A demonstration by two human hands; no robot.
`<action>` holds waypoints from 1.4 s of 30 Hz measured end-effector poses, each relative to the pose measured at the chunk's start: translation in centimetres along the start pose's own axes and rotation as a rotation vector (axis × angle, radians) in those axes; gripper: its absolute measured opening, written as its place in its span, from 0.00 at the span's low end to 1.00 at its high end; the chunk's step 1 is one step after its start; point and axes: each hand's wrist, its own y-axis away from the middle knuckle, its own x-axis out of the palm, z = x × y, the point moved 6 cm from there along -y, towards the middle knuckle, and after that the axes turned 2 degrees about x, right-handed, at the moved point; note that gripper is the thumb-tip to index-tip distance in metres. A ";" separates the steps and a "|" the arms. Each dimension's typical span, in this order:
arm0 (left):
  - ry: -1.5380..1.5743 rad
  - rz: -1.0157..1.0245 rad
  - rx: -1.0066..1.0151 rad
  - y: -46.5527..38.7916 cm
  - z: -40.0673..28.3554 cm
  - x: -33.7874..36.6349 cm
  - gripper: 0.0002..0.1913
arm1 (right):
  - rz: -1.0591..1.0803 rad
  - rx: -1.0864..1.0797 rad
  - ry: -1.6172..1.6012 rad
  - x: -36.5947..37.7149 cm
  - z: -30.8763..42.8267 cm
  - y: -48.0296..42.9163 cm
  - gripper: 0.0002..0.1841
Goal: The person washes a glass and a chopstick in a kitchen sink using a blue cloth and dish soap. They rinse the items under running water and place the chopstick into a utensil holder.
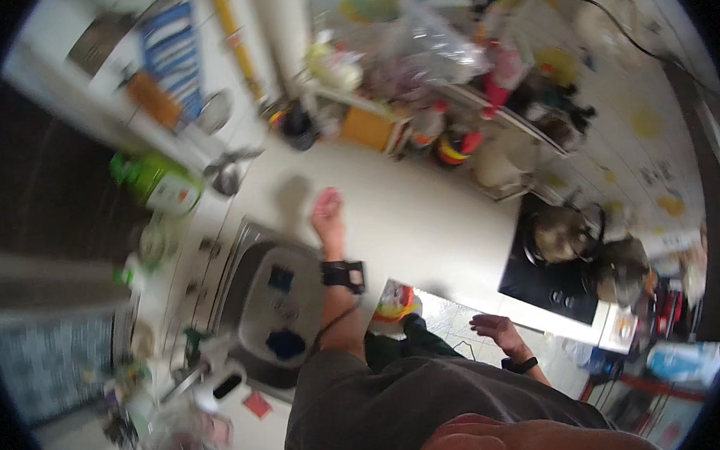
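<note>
My left hand [328,208] is over the pale countertop [396,204], beyond the sink's corner. Its fingers look curled, and blur hides whether anything is in them. A black band with a small device is strapped round that wrist. Off the counter's near edge, above the tiled floor, my right hand [499,334] has its fingers extended and holds nothing; a dark watch is on its wrist. The steel sink [237,288] lies left of my left forearm, with dark blue cloth-like items inside.
A black cooktop [523,270] on the right bears a metal pot [561,234]. A cluttered rack [501,114] lines the wall. By the sink are a green bottle [169,184], a faucet [184,381] and a white board with a handle slot [221,382]. A colourful bag [396,303] is below the counter edge.
</note>
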 end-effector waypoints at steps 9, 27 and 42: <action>-0.026 -0.235 -0.369 20.6 -10.3 -10.3 0.14 | 0.195 -0.089 0.195 4.9 6.2 -8.4 0.18; -0.087 -0.614 -0.247 21.8 -11.0 -28.4 0.19 | 0.712 -0.404 0.615 32.0 22.4 -7.1 0.18; -1.159 -0.571 -0.059 40.4 -9.0 -35.3 0.11 | 0.660 -1.079 1.018 51.9 43.6 -0.4 0.17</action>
